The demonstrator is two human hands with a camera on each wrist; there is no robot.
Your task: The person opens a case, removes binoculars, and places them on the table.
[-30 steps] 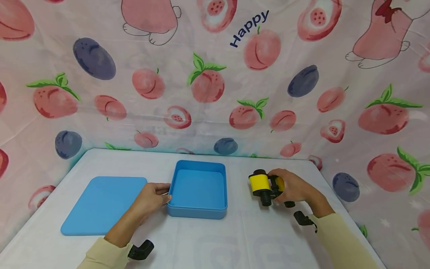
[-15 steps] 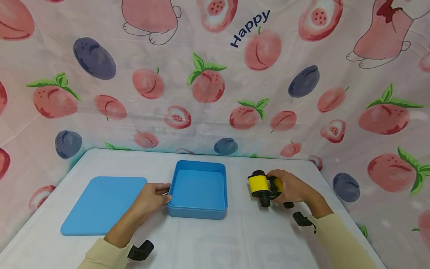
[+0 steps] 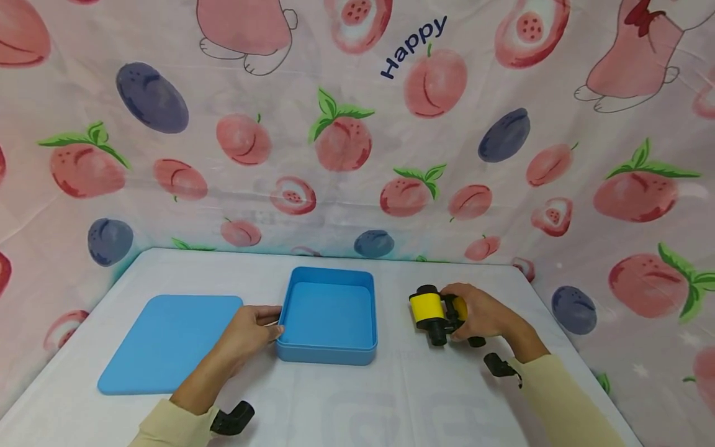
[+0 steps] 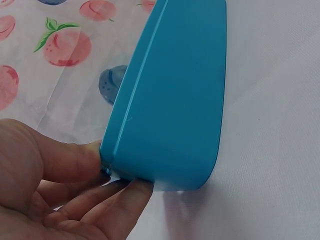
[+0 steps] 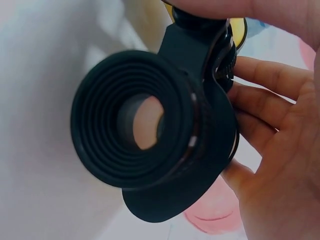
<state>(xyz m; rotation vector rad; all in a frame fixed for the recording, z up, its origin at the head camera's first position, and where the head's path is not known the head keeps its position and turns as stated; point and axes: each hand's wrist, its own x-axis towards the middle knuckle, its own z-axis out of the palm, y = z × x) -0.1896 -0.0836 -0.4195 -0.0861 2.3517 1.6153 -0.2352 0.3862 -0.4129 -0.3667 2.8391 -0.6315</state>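
Observation:
Yellow and black toy binoculars [image 3: 434, 312] sit right of centre on the white table [image 3: 346, 397]. My right hand [image 3: 480, 311] grips their right barrel, fingers curled round it. In the right wrist view the black rubber eyepiece [image 5: 145, 125] fills the frame, with my right hand's fingers [image 5: 260, 95] wrapped behind it. An open blue box [image 3: 328, 314] stands in the middle. My left hand [image 3: 251, 329] holds its near left corner; the left wrist view shows my thumb [image 4: 70, 157] on the blue box's wall [image 4: 175, 115] and fingertips [image 4: 125, 192] under its edge.
A flat blue lid [image 3: 167, 340] lies left of the box. A fruit-print cloth [image 3: 357, 124] hangs behind and to both sides of the table. Black wrist-camera mounts show at both sleeves [image 3: 231, 417] [image 3: 499, 366].
My right hand has slid the binoculars slightly left, toward the box. The left hand and box have stayed put.

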